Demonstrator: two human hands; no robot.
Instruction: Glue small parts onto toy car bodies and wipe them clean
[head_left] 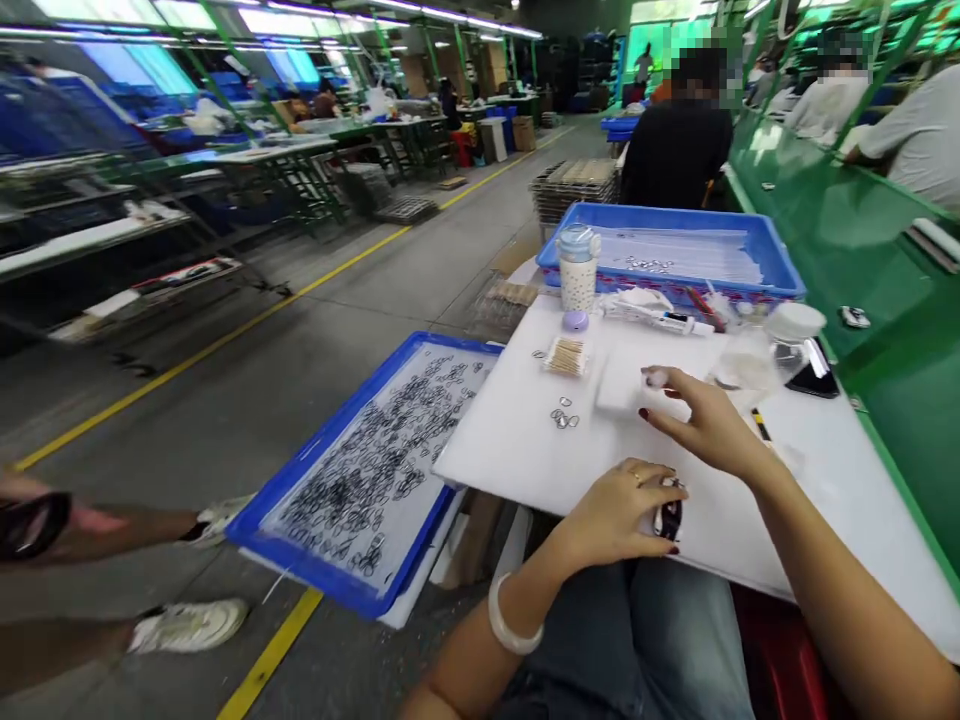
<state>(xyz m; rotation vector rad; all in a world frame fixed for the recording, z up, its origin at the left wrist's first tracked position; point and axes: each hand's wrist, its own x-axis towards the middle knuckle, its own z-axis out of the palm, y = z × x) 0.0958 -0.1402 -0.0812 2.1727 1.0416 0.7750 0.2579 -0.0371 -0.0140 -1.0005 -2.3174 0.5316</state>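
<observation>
My left hand (626, 508), with a ring and a white bangle at the wrist, curls around a small dark casing with light parts (670, 514) near the table's front edge. Above and to the right of it, my right hand (709, 420) pinches a small whitish wad (658, 379) at the fingertips; its exact kind is unclear. Beneath the right fingertips lies a white sheet or pad (621, 385). Several small metal-rimmed rings (562, 418) rest left of my hands, near a pack of cotton swabs (567, 356).
A patterned tumbler (578, 275) stands at the table's back left, before a blue tray (784, 262). A lower blue tray (319, 445) at left holds many dark rings. A phone (816, 375) and a white-lidded jar (795, 325) are at right. Someone's legs (112, 535) are beside the lower tray.
</observation>
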